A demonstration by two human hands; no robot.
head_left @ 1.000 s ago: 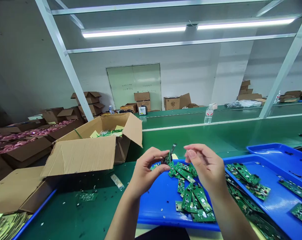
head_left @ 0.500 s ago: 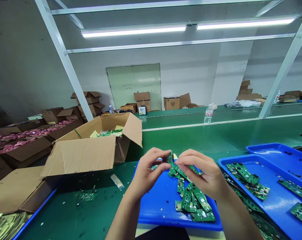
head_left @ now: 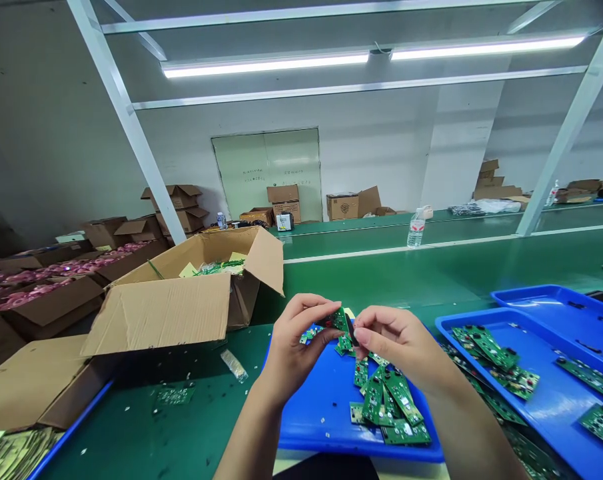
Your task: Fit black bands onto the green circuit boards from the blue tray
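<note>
Between the thumb and fingers of my left hand [head_left: 301, 340] is a small green circuit board [head_left: 339, 319], raised above the tray. My right hand [head_left: 394, 337] pinches a thin black strip [head_left: 350, 330] against the board's right edge; what kind of part it is I cannot make out. Below both hands lies a blue tray [head_left: 306, 423]. A loose heap of green circuit boards [head_left: 381, 393] covers its right side, partly hidden behind my right hand and wrist.
At the right, another blue tray [head_left: 546, 407] holds more boards, and a further blue tray [head_left: 531, 297] has black pieces. An open cardboard box [head_left: 166, 310] stands at the left. Near it lies a small clear packet [head_left: 234, 365]. A water bottle [head_left: 416, 230] stands farther back.
The board in my left hand has turned to show more of its face. My right hand has shifted slightly, and the black strip now shows at its fingertips.
</note>
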